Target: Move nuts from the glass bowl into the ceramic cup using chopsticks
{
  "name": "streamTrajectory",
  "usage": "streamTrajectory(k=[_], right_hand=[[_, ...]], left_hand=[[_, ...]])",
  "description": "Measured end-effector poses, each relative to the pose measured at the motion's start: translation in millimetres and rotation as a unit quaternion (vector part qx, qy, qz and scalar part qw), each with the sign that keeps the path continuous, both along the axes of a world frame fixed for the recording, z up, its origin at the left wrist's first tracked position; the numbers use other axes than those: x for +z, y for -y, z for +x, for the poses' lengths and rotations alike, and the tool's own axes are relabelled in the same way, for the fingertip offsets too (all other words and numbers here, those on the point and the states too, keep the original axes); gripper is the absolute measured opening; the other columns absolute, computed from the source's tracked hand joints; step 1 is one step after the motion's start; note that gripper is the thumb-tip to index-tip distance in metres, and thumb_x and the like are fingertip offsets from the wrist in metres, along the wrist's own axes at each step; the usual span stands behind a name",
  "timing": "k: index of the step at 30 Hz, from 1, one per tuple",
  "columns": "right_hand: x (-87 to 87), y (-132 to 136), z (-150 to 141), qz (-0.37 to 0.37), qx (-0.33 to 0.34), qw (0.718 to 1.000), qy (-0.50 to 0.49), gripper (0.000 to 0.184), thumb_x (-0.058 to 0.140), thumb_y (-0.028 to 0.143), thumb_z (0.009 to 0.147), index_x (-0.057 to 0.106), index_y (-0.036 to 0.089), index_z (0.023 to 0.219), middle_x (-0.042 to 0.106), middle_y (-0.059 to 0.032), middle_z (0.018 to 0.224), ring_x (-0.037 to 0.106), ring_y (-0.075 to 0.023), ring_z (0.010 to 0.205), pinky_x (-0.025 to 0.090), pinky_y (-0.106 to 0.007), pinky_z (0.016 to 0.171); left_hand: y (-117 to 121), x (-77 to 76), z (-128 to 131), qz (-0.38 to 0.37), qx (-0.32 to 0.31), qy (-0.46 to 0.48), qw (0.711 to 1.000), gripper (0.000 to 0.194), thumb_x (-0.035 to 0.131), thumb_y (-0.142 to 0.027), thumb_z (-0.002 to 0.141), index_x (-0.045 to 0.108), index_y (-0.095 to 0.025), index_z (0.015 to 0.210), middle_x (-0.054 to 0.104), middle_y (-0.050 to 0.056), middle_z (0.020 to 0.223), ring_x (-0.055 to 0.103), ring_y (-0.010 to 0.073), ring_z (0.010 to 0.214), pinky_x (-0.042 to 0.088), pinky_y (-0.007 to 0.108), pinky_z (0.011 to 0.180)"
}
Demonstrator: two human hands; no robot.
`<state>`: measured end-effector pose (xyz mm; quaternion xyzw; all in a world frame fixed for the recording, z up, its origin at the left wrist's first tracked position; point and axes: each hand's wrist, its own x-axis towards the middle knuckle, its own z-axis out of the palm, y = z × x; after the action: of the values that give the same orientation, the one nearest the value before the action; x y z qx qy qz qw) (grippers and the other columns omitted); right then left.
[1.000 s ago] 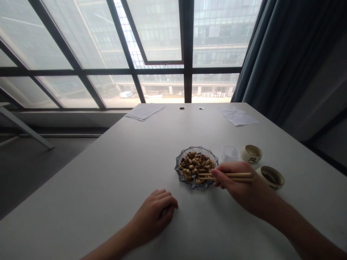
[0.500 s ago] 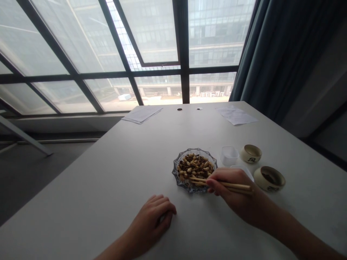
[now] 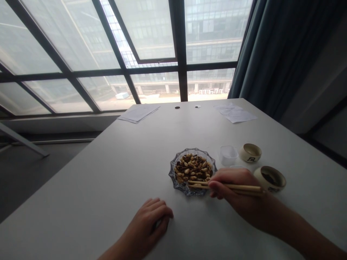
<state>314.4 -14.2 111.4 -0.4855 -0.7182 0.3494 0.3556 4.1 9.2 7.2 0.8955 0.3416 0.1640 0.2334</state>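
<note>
White table [image 3: 89,187], fingers [image 3: 217,186] pinching chopsticks [image 3: 238,187] above peanuts [image 3: 193,168]

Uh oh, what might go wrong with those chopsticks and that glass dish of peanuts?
The peanuts look small and round, so one might slip from the wooden chopsticks and roll across the white table. The right hand is also very close to the tan cup, so a quick sideways move might bump it and spill the dark stuff inside. A hard poke at the edge of the glass dish might make it tip or slide.
</note>
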Motion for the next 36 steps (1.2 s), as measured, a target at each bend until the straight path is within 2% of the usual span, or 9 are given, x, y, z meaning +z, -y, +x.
streamTrajectory(k=[14,22,28,36], right_hand=[[-18.3,-15,4,-0.085,-0.001,0.993,-0.076,0.042,0.06,0.052,0.099,0.079,0.017,0.085,0.078,-0.0068,0.08,0.073,-0.0208,0.074,0.057,-0.029,0.067],[-37.1,-18,2,-0.12,-0.085,0.975,-0.166,0.048,0.065,0.06,0.093,0.081,0.014,0.092,0.081,-0.0117,0.09,0.079,-0.028,0.078,0.064,-0.037,0.07],[-22.8,-15,1,-0.13,-0.121,0.96,-0.217,0.048,0.075,0.062,0.084,0.081,0.015,0.087,0.08,-0.0124,0.083,0.079,-0.0285,0.075,0.068,-0.037,0.069],[-1.3,-12,12,-0.117,-0.163,0.953,-0.225,0.051,0.078,0.062,0.081,0.081,0.012,0.082,0.079,-0.0153,0.08,0.079,-0.0278,0.069,0.069,-0.035,0.066]], left_hand=[[0,-2.7,-2,-0.005,0.001,-0.007,1.0,0.023,0.044,-0.014,0.101,0.065,-0.023,0.096,0.068,0.005,0.085,0.061,0.0202,0.083,0.043,0.031,0.078],[1,-1.6,-2,-0.01,0.001,-0.004,1.0,0.023,0.043,-0.014,0.101,0.064,-0.023,0.096,0.068,0.003,0.087,0.06,0.0198,0.084,0.042,0.031,0.079],[1,0.5,-1,-0.009,0.004,-0.007,1.0,0.024,0.043,-0.014,0.1,0.065,-0.023,0.095,0.068,0.004,0.086,0.06,0.0201,0.083,0.041,0.032,0.079],[3,0.1,-3,-0.011,0.004,0.0,1.0,0.023,0.044,-0.013,0.099,0.065,-0.023,0.096,0.068,0.003,0.087,0.06,0.0199,0.084,0.041,0.031,0.08]])
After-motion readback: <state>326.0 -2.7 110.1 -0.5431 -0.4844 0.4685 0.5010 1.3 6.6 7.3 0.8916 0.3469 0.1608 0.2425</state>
